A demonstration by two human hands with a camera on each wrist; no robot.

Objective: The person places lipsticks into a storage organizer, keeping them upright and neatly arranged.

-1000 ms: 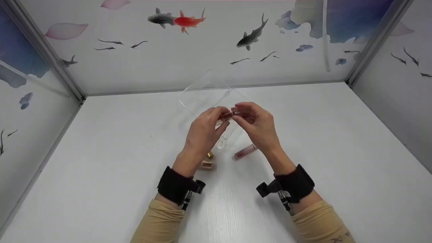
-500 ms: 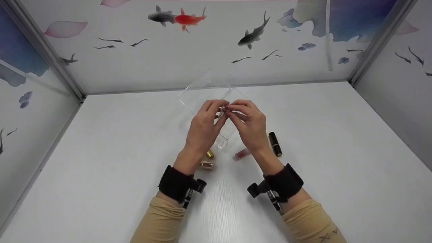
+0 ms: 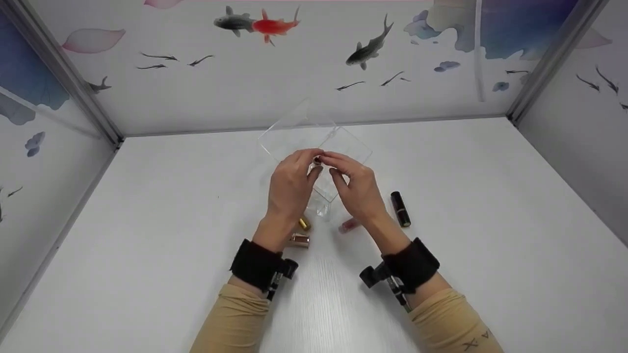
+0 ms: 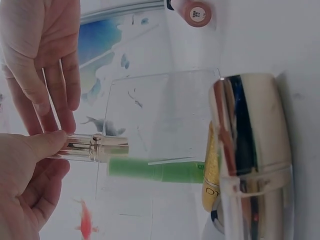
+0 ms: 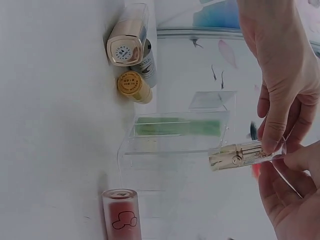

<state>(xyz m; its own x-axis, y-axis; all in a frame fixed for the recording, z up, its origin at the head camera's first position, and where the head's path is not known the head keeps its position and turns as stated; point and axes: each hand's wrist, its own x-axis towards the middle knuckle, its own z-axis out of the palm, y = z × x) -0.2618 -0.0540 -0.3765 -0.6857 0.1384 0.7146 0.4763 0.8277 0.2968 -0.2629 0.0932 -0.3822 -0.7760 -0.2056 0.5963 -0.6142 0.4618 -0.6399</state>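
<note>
My left hand point(image 3: 293, 184) pinches a gold lipstick tube point(image 5: 237, 155) with a clear end, thumb on one side and fingers behind. It is held above the table, in front of a clear box point(image 3: 365, 153). My right hand point(image 3: 357, 189) is close beside it, index fingertip at the tube's far end and thumb apart from it. In the left wrist view, the right fingers point(image 4: 70, 85) are extended and partly behind the left thumb. A green tube point(image 5: 177, 126) shows through the clear box wall in both wrist views.
Left of centre lie a champagne-gold tube point(image 3: 300, 240), a yellow-gold tube point(image 3: 304, 223) and a silver tube point(image 5: 146, 67). A pink lip gloss point(image 3: 349, 225) lies near my right wrist, with a black tube point(image 3: 400, 209) farther right. Printed panels surround the white table point(image 3: 162, 245).
My right hand has moved left, and its thumb has come away from the tube. The held tube has turned from lying across between the hands. The black tube has come into view.
</note>
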